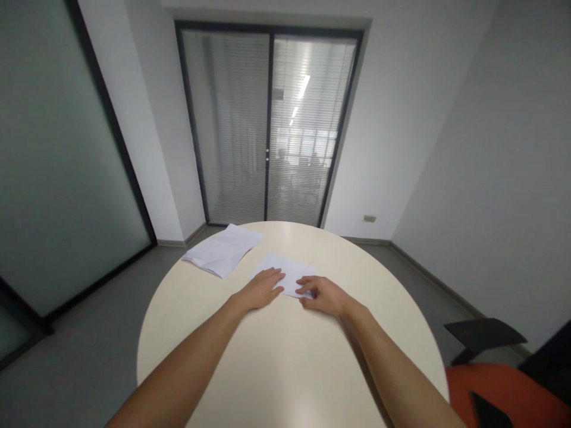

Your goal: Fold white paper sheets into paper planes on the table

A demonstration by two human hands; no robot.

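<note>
A small white sheet of paper [292, 269] lies flat on the round table [276, 351], in front of me. My left hand [262, 289] rests on its left part, palm down with the fingers stretched out. At the paper's right edge is my right hand [325, 295], its fingers bent and apart, the tips touching or just over the sheet. No object shows between the right thumb and fingers. Part of the sheet is hidden under both hands.
A larger stack of white paper [223, 249] lies at the table's far left edge. An orange chair [495, 389] with a black armrest [485, 334] stands at the right. Beyond the table is a glass door [267, 125] with blinds.
</note>
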